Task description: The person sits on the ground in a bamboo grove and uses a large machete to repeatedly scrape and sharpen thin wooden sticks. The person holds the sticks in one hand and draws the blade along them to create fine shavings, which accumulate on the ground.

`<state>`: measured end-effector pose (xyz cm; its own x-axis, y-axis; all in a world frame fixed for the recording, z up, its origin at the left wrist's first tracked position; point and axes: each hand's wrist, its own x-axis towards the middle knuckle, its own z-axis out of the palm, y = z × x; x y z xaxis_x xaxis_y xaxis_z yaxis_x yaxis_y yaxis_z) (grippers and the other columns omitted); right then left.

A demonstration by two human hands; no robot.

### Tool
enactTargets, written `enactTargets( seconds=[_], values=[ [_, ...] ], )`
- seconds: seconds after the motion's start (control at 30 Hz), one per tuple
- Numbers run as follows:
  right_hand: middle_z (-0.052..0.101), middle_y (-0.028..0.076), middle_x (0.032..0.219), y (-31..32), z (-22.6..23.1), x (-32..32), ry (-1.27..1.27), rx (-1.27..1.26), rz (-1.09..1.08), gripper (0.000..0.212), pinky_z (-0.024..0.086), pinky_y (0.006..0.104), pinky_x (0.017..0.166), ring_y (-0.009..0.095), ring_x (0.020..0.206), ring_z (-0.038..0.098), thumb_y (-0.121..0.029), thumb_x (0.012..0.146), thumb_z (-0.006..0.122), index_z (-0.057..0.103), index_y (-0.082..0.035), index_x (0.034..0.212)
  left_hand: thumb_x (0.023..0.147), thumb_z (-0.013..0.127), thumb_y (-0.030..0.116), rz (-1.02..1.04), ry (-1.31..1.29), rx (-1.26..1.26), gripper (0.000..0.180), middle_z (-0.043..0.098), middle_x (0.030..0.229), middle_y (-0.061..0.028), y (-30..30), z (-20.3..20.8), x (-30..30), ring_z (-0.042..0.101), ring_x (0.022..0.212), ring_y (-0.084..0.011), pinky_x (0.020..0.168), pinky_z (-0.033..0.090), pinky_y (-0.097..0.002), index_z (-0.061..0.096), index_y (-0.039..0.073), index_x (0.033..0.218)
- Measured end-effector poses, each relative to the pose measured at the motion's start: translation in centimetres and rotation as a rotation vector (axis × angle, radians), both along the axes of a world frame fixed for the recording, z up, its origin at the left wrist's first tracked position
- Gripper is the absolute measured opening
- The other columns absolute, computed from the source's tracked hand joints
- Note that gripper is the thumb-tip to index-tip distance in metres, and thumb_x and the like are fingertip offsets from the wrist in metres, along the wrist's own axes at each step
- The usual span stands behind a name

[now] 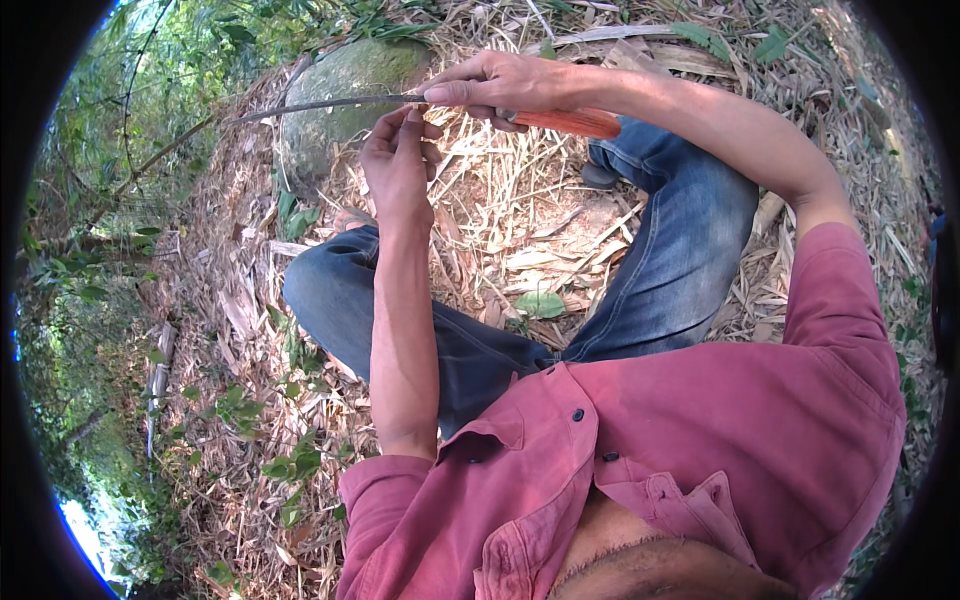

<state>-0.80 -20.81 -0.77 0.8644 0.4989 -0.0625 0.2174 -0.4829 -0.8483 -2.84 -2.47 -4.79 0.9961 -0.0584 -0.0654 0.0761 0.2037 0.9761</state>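
Note:
My right hand (495, 82) is closed round a hand tool with an orange-red handle (570, 122), whose butt sticks out below my wrist. A long, thin, dark, slightly curved strip (340, 102) runs left from my right fingertips. It looks like the tool's blade, sickle-like, though my fingers cover the join. Just below the strip, my left hand (400, 150) has thumb and fingers pinched together, close to my right fingertips. Whatever sits in that pinch is too small to make out.
A rounded, mossy boulder (350, 75) stands beyond my hands, behind the strip. My bent legs in blue jeans (690, 220) frame a patch of dry straw and leaves (510, 190). Green bushes (85, 300) grow along the left. A green leaf (540, 304) lies between my legs.

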Motion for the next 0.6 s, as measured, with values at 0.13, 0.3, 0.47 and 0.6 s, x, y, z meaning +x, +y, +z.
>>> enactTargets(
  seconds=[0.13,0.3,0.47,0.6],
  values=[
    [0.046,0.0,0.062,0.1,0.1,-0.1,0.103,0.038,0.018,0.063,0.045,0.0228,0.042,0.008,0.049,0.052,-0.059,0.086,0.049,0.056,-0.008,0.122,0.091,0.058,0.02,0.006,0.004,0.007,0.017,0.059,0.074,-0.0003,0.0,0.0,-0.2,0.047,0.052,-0.0034,0.042,0.031,-0.0164,0.058,0.004,0.098],
    [0.046,-0.001,0.063,0.4,0.2,0.0,0.143,0.062,0.023,0.065,0.044,0.0212,0.043,0.007,0.049,0.051,-0.058,0.087,0.049,0.049,-0.01,0.13,0.09,0.06,0.021,0.026,0.009,0.002,0.018,0.058,0.072,0.0001,0.1,0.0,0.1,0.045,0.05,-0.0032,0.041,0.029,-0.0163,0.059,0.004,0.094],
    [0.046,-0.001,0.063,0.2,1.0,-0.5,0.202,0.106,0.042,0.063,0.045,0.0213,0.044,0.007,0.05,0.052,-0.056,0.087,0.052,0.049,-0.011,0.13,0.089,0.062,0.023,-0.001,-0.02,-0.039,0.02,0.058,0.071,0.0,0.4,-0.4,0.1,0.043,0.049,-0.0023,0.041,0.027,-0.0158,0.059,0.004,0.094],
    [0.047,0.0,0.064,-0.1,0.8,-0.4,0.164,0.133,0.048,0.06,0.044,0.0227,0.044,0.007,0.051,0.052,-0.054,0.087,0.053,0.051,-0.011,0.129,0.088,0.062,0.022,-0.015,-0.023,-0.038,0.02,0.059,0.072,-0.0009,0.2,0.0,0.1,0.044,0.049,-0.0024,0.041,0.028,-0.0159,0.059,0.003,0.092]
  ],
)
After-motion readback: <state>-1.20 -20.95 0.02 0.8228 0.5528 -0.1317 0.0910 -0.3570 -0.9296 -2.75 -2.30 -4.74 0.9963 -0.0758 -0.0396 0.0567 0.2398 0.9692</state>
